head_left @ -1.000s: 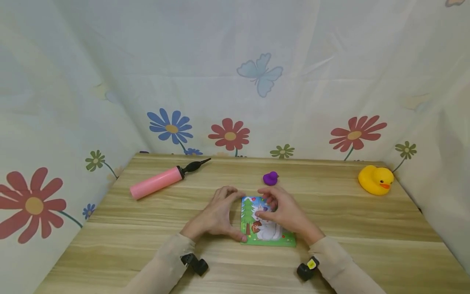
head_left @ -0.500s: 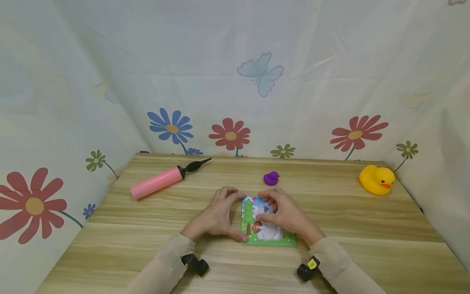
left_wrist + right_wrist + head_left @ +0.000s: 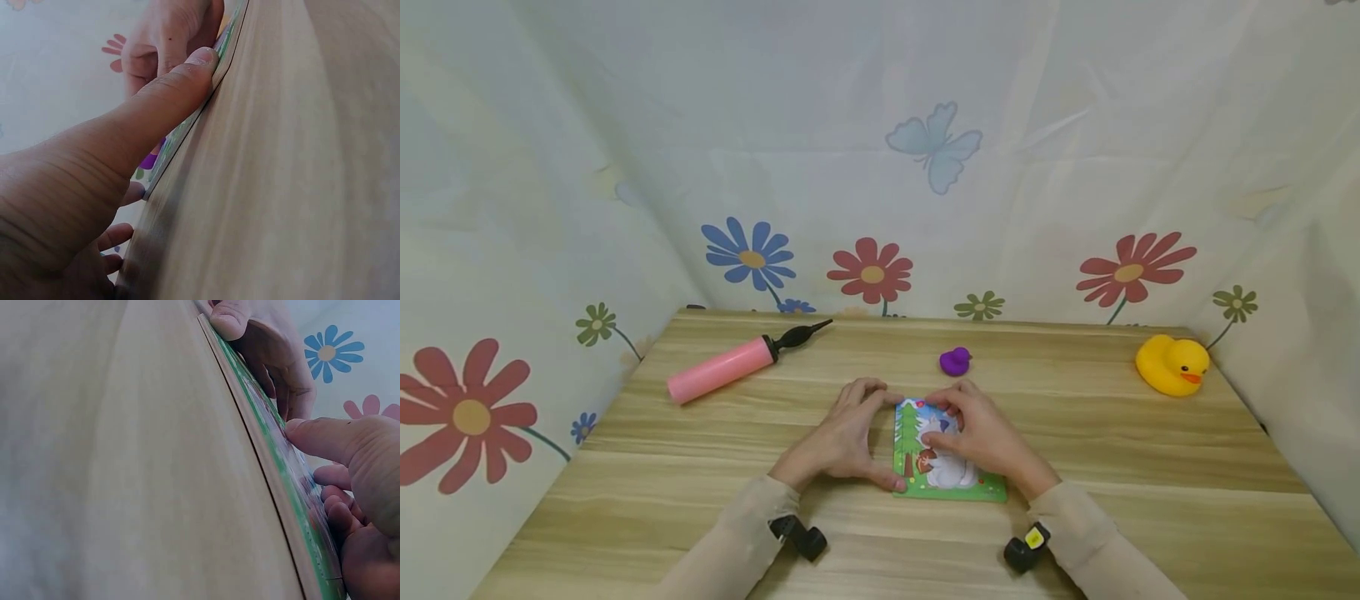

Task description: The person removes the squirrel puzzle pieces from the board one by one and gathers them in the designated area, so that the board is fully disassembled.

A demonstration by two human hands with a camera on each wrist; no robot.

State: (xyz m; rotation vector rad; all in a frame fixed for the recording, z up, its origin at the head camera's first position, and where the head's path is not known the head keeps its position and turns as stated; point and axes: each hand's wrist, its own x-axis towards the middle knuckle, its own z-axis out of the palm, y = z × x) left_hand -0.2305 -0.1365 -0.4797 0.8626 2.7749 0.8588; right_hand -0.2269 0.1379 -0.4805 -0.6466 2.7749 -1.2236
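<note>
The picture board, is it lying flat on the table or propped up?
Lying flat: in the right wrist view, the picture board's edge runs close along the wooden table.

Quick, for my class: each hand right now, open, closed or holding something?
Left hand: open, spanning the left edge of the picture board, thumb on it.
Right hand: fingers curled over the picture board; whether they pinch anything cannot be told.
</note>
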